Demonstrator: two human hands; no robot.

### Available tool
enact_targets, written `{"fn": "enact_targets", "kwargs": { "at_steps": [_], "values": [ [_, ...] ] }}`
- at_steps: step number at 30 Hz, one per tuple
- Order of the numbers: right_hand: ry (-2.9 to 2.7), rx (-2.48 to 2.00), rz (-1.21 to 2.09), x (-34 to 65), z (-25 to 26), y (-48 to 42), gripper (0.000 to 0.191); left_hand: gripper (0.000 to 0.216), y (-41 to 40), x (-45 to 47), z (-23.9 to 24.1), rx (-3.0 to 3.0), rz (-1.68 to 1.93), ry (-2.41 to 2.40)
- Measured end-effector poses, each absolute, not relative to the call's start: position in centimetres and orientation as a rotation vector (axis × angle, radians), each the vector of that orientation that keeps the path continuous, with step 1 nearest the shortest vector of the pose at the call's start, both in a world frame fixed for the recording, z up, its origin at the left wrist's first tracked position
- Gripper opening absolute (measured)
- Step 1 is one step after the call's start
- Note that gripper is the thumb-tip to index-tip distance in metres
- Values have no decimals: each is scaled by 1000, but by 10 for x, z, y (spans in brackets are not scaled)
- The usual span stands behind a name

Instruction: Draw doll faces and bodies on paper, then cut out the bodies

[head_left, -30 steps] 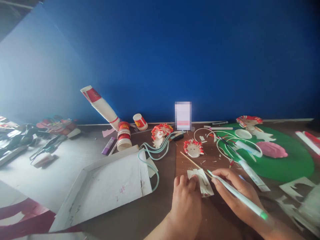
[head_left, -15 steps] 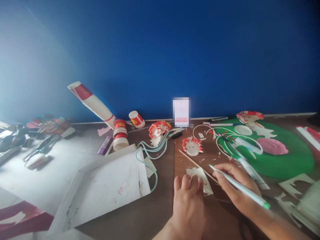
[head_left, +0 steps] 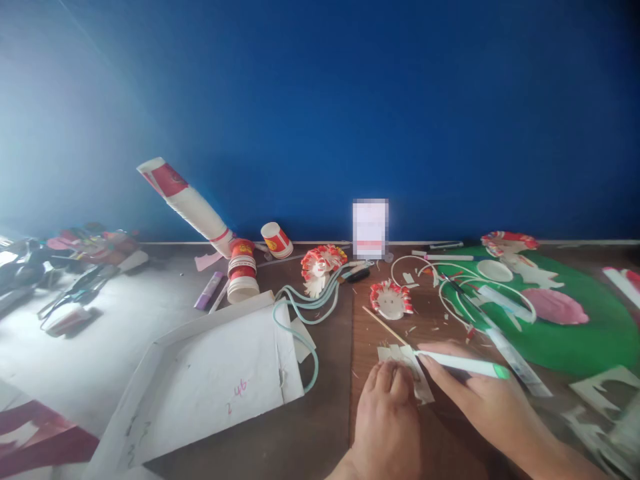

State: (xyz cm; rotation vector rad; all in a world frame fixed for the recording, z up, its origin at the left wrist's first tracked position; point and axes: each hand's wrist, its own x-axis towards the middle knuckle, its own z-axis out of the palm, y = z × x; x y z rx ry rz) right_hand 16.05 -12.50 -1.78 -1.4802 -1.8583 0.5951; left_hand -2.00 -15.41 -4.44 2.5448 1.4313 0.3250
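My left hand (head_left: 389, 413) presses down on a small piece of white paper (head_left: 425, 387), its fingers bent and close together on the near part. Between the thumb and fingers of my right hand (head_left: 475, 380) is a green felt-tip pen (head_left: 465, 363) with a white barrel. The pen's tip meets the upper right edge of the paper, and its green end points right. A thin wooden stick (head_left: 383, 323) lies just behind the paper, its lower end hidden. Beyond it rests a cut paper cup piece (head_left: 391, 301) with a red-and-white fringed rim and two small holes.
A white box lid (head_left: 210, 373) with pale blue cord (head_left: 305, 319) lies left. Stacked paper cups (head_left: 243, 267), a tipped cup (head_left: 276, 240) and a fringed cup piece (head_left: 320, 267) stand behind. To the right, a green round sheet (head_left: 595, 347) carries a pink piece (head_left: 555, 305).
My right hand has brought the pen down and left, from above the stick onto the paper's edge. The pen now lies flatter. The left hand stays on the paper; the whole view has shifted slightly.
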Motion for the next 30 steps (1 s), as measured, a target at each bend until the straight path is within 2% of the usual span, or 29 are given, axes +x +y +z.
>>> {"fn": "enact_targets", "kwargs": {
  "at_steps": [9,13,19,25,30],
  "values": [
    [-1580,-1613,678,145,-28,-124,27,39,-161,-8,-69,2683,588,1559],
    [-1602,-1580,558,146,-37,-123,22,39,-162,-3,-65,2673,519,1588],
    [-1697,-1575,584,148,-41,-120,20,39,-157,-6,-55,2706,341,1500],
    [-1730,-1595,599,147,-42,-122,22,42,-159,-8,-53,2710,544,1567],
    [-1728,-1605,625,147,-43,-120,24,43,-162,-12,-55,2806,520,1590]
  ]
}}
